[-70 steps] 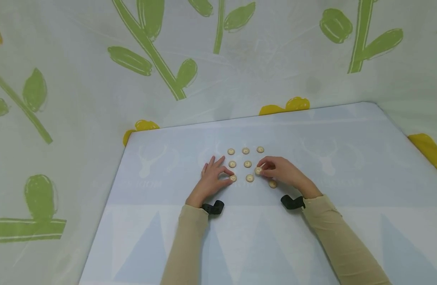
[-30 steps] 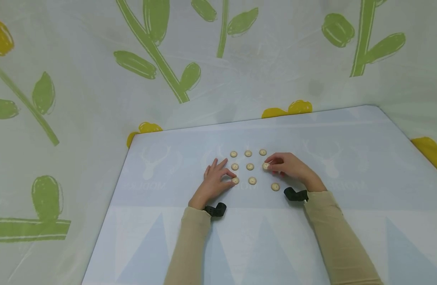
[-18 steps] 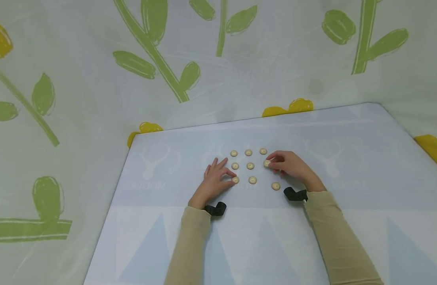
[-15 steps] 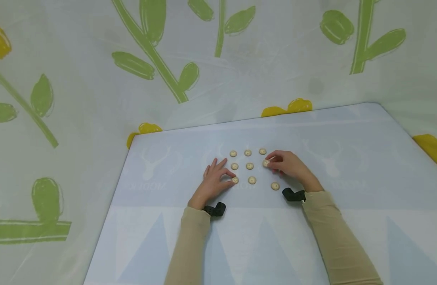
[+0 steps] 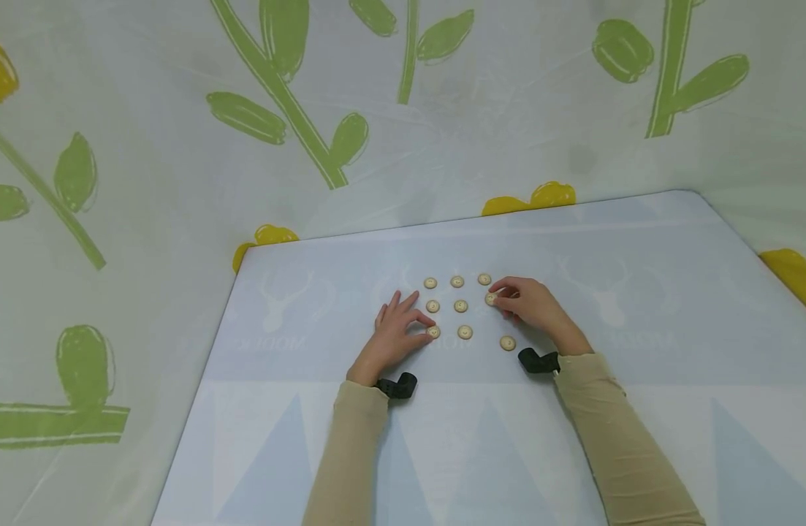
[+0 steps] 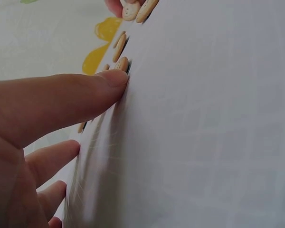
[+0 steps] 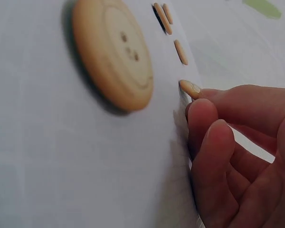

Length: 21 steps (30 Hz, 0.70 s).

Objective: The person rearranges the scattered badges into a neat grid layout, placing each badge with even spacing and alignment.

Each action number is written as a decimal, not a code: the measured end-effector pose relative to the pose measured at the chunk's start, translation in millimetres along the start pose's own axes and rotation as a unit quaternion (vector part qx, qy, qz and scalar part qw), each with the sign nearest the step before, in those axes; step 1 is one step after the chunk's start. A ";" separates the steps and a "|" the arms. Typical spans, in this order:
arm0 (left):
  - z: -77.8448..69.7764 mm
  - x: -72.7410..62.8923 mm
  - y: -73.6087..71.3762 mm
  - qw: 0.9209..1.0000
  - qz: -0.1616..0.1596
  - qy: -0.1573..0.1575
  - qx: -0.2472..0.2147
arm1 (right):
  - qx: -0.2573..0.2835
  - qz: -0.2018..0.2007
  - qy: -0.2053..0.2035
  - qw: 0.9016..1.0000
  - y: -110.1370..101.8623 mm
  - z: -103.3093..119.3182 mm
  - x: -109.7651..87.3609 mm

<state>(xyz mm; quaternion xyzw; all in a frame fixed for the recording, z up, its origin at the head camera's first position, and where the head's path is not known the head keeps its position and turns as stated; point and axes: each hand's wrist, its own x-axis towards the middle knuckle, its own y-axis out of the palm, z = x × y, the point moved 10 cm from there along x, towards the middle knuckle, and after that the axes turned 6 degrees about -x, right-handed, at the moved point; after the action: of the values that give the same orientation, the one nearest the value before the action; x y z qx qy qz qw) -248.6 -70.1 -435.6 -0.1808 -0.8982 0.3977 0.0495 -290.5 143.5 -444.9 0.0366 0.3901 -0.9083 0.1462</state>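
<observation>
Small round biscuits with tan rims and small holes in pale middles lie in rows on the table. My left hand (image 5: 394, 334) pinches the front-left biscuit (image 5: 433, 332) between thumb and forefinger, its other fingers spread; in the left wrist view the thumb (image 6: 85, 97) covers much of it. At the right end of the middle row, my right hand (image 5: 530, 303) pinches another biscuit (image 5: 491, 299), tilted in the right wrist view, just in front of the back-right biscuit (image 5: 484, 279). Off to the right of the front row lies a single biscuit (image 5: 507, 342), large in the right wrist view.
Two more biscuits fill the back row beside a left one (image 5: 430, 283). The middle row has two lying biscuits, one here (image 5: 460, 306); the front row has a middle biscuit (image 5: 465, 332). The table (image 5: 310, 424) has a pale printed cover and ends at a flowered backdrop (image 5: 442, 146).
My right hand has moved away from me and slightly right with its biscuit, from near the front row to the middle row's right end. My left hand keeps its pinch in place.
</observation>
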 end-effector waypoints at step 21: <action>-0.3 1.2 0.4 1.000 -0.002 0.010 -0.003 | -0.057 -0.038 0.013 0.998 -4.1 4.7 -0.6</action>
<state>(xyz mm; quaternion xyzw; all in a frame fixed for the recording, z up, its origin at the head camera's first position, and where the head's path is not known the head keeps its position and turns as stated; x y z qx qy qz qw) -249.6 -69.2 -435.7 -0.1831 -0.8990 0.3934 0.0589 -290.9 142.9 -438.6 0.0250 0.4440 -0.8891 0.1083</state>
